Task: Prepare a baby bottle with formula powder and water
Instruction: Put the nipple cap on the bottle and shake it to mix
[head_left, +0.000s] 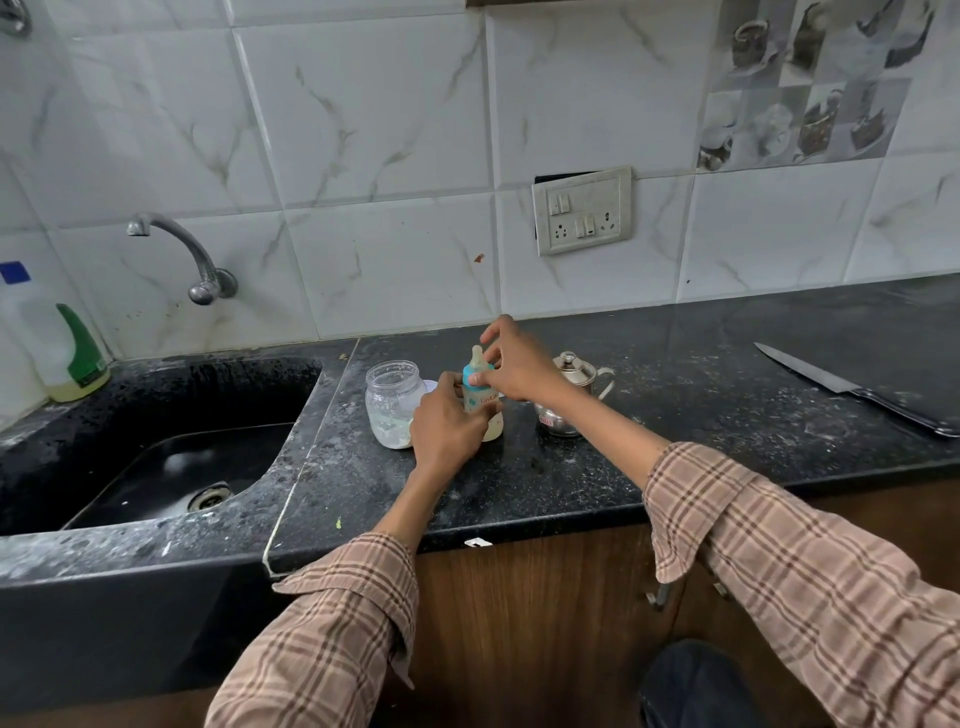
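A baby bottle (477, 397) with a blue collar and pale teat stands upright on the black counter (675, 415); milky liquid shows at its base. My left hand (447, 423) is wrapped around the bottle's body. My right hand (514, 366) grips the blue collar from the right, with its fingers spread above the teat. Just left of the bottle stands an open clear jar (392, 402) with white powder at the bottom. A small steel lidded pot (569, 395) with a handle stands to the right, partly behind my right wrist.
A black sink (171, 467) with a wall tap (192, 254) lies to the left. A dish soap bottle (78, 358) stands at the sink's far left corner. A large knife (841, 387) lies on a dark board at far right. A white lid (434, 387) peeks from behind the jar.
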